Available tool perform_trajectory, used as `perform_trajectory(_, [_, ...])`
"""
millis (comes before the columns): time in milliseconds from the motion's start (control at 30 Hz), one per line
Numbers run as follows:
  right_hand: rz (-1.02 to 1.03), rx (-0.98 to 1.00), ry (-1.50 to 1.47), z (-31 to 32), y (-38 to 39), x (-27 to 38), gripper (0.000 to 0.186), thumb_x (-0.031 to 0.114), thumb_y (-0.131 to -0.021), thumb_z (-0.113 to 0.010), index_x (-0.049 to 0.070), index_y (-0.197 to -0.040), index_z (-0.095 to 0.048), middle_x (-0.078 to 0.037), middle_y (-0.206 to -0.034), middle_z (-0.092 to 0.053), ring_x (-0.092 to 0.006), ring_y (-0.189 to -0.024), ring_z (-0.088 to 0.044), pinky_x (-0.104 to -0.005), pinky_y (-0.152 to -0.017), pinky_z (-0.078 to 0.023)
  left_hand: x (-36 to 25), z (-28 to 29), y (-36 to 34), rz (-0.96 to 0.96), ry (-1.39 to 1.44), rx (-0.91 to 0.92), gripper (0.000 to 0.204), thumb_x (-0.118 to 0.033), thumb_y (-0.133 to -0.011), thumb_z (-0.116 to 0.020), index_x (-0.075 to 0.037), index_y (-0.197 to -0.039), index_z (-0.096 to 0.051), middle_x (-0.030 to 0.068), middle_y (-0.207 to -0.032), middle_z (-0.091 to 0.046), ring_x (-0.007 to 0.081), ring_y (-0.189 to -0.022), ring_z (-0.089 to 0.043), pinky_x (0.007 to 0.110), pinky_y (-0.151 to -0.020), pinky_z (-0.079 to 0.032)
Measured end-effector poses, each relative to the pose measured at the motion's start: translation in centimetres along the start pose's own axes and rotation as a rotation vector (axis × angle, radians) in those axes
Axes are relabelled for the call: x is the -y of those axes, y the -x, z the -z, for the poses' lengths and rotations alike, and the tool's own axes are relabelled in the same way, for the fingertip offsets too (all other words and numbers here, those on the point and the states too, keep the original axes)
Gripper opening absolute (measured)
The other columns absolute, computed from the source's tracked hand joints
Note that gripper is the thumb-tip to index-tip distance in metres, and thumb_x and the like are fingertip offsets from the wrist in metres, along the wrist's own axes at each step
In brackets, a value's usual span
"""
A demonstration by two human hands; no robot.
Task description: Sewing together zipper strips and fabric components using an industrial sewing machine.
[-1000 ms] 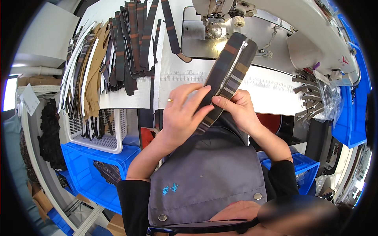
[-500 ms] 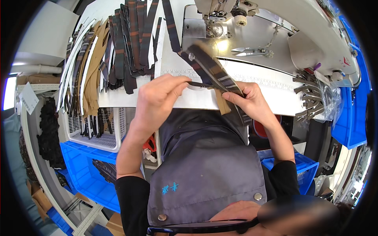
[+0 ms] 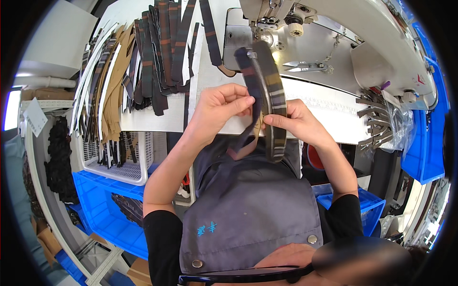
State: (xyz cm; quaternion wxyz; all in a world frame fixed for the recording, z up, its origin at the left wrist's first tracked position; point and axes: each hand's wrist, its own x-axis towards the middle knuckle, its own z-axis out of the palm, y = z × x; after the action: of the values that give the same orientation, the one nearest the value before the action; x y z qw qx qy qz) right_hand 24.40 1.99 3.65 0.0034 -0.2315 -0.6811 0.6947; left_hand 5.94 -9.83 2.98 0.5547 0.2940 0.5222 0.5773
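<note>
Pinching the dark band (image 3: 249, 78), the left hand (image 3: 220, 112) has thumb and forefinger together; the right hand (image 3: 301, 125) clamps the plaid zip strip (image 3: 275, 102), thumb in front. If either slips, I reckon the slack loop (image 3: 244, 148) at 7 o'clock twists. Strip's over the table (image 3: 329, 114) edge, long axis near 12-to-6, top leaning 11ish, toward the sewing machine (image 3: 391, 52).

The left fisheye camera sits on the person's (image 3: 162, 243) head, looking steeply down over the grey apron (image 3: 253, 205), fairly near the left hand (image 3: 224, 109) and right hand (image 3: 300, 121), facing the white table (image 3: 334, 109).
</note>
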Motion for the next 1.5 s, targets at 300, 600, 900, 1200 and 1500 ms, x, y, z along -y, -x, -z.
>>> perform_trajectory(300, [0.629,-0.743,1.367,8.7,-0.7,-1.9,0.024,0.007,-0.083,-0.063,0.003,-0.106,-0.064,-0.012,-0.091,-0.064,-0.0328,-0.086,-0.058,-0.0388,-0.077,-0.047,1.0,1.7,-1.7,-0.045,-0.080,0.001,0.009,-0.010,-0.090,-0.063,-0.001,-0.092,-0.063,-0.0003,-0.070,-0.061,0.0042,-0.059,-0.054,0.019,-0.054,-0.041])
perform_trajectory(600, [0.604,-0.308,1.042,3.0,1.7,1.6,0.035,-0.006,-0.078,-0.054,0.003,-0.111,-0.058,-0.011,-0.086,-0.058,-0.0312,-0.077,-0.057,-0.0418,-0.073,-0.045,0.5,1.6,-2.3,0.091,-0.154,0.007,0.010,-0.013,-0.090,-0.062,-0.004,-0.095,-0.062,-0.0022,-0.075,-0.062,0.0030,-0.068,-0.055,0.019,-0.060,-0.043])
perform_trajectory(900, [0.432,-0.299,0.975,1.1,0.2,-0.5,0.037,0.015,-0.083,-0.068,0.012,-0.120,-0.061,-0.007,-0.082,-0.059,-0.0239,-0.060,-0.056,-0.0348,-0.053,-0.046,0.0,1.7,-2.3,0.098,-0.107,0.093,0.034,-0.007,-0.087,-0.064,-0.004,-0.119,-0.053,0.0015,-0.082,-0.065,0.0058,-0.076,-0.058,0.023,-0.073,-0.046])
perform_trajectory(1200, [0.351,-0.394,0.767,1.7,0.0,-0.3,0.036,0.017,-0.082,-0.071,0.012,-0.117,-0.064,-0.006,-0.074,-0.058,-0.0222,-0.060,-0.059,-0.0331,-0.054,-0.048,-0.1,1.0,-2.2,0.068,-0.127,0.097,0.045,0.004,-0.084,-0.060,0.001,-0.127,-0.048,0.0069,-0.087,-0.068,0.0081,-0.079,-0.060,0.023,-0.074,-0.047])
perform_trajectory(1500, [0.352,-0.390,0.812,1.8,0.1,-0.4,0.033,0.017,-0.082,-0.070,0.013,-0.114,-0.065,-0.006,-0.075,-0.056,-0.0222,-0.060,-0.059,-0.0334,-0.054,-0.048,0.2,1.1,-2.1,0.083,-0.150,0.090,0.044,0.003,-0.085,-0.060,-0.001,-0.128,-0.050,0.0044,-0.086,-0.068,0.0047,-0.078,-0.058,0.020,-0.071,-0.045])
